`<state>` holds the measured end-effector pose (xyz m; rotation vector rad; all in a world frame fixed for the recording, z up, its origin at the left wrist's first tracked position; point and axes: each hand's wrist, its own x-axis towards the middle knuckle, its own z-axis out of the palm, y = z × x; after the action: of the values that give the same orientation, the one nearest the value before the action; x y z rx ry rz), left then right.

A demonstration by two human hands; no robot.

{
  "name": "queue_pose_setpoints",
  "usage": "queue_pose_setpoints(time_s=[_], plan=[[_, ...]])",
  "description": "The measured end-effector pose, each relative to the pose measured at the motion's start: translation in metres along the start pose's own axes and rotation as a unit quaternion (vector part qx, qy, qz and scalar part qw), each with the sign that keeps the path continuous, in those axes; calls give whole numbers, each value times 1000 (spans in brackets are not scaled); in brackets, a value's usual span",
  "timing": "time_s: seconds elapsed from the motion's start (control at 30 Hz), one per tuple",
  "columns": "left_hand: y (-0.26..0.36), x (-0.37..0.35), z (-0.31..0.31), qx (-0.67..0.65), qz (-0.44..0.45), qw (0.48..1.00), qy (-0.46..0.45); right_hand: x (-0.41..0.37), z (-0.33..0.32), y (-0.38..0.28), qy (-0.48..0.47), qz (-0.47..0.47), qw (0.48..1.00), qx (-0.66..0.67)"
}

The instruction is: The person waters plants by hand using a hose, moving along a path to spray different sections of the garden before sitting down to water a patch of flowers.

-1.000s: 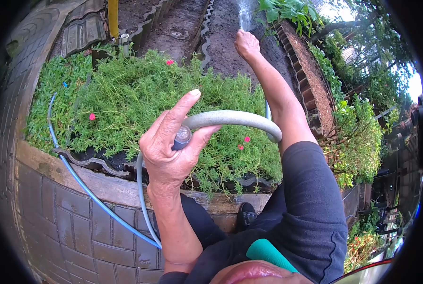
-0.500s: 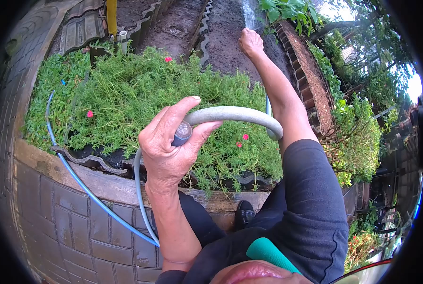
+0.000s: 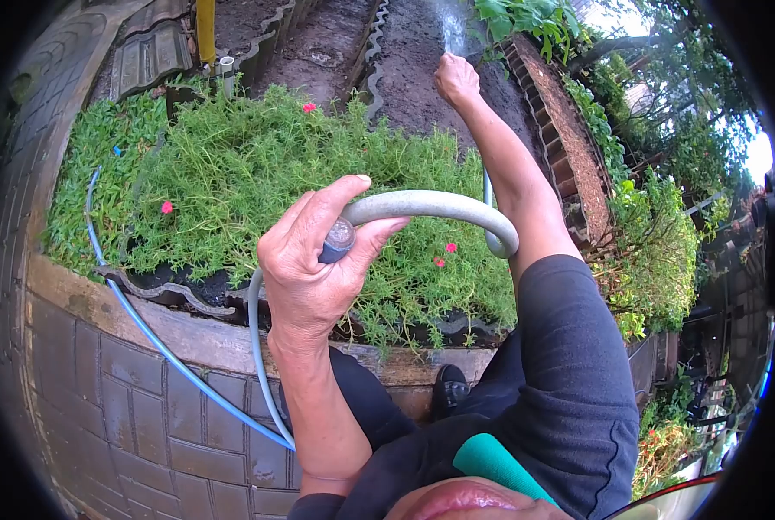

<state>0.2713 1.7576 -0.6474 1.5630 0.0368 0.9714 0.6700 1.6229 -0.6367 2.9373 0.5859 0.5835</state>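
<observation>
My left hand (image 3: 311, 260) is wrapped round a pale grey hose (image 3: 422, 204) and a short dark cylinder with a round, dull end (image 3: 339, 234), in front of my chest. From there the hose loops right to my right forearm and passes behind it. My right hand (image 3: 457, 78) is stretched far forward, its fingers closed at the hose's far end, which they hide. Water (image 3: 453, 35) sprays from it over the dark soil bed (image 3: 405, 87). Below my hands grows a low green plant patch (image 3: 231, 173) with a few pink flowers.
A blue hose (image 3: 171, 357) lies across the wet paving (image 3: 136, 416) and the bed's edge at the left. Wavy tiles (image 3: 175, 295) border the beds. A yellow post (image 3: 205, 30) and a white pipe (image 3: 225, 66) stand at the back left. Bushes (image 3: 656, 251) grow at the right.
My left hand has shifted very slightly right with the hose. My right hand has moved a little left, and the water spray looks more spread out.
</observation>
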Motion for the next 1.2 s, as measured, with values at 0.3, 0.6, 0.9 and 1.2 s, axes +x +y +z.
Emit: queue_pose_setpoints(time_s=[0.3,0.6,0.9,1.2], plan=[[-2,0,1,8,5,1000,-9,-8,9,5,-8,6,1000,5],[-1,0,9,-3,-21,999,-28,-22,9,21,-15,28,999,-11],[2,-2,19,13,-9,999,-47,-34,0,57,-5,40,999,-2],[7,-7,28,16,11,997,-78,-66,10,45,-31,16,998,47]])
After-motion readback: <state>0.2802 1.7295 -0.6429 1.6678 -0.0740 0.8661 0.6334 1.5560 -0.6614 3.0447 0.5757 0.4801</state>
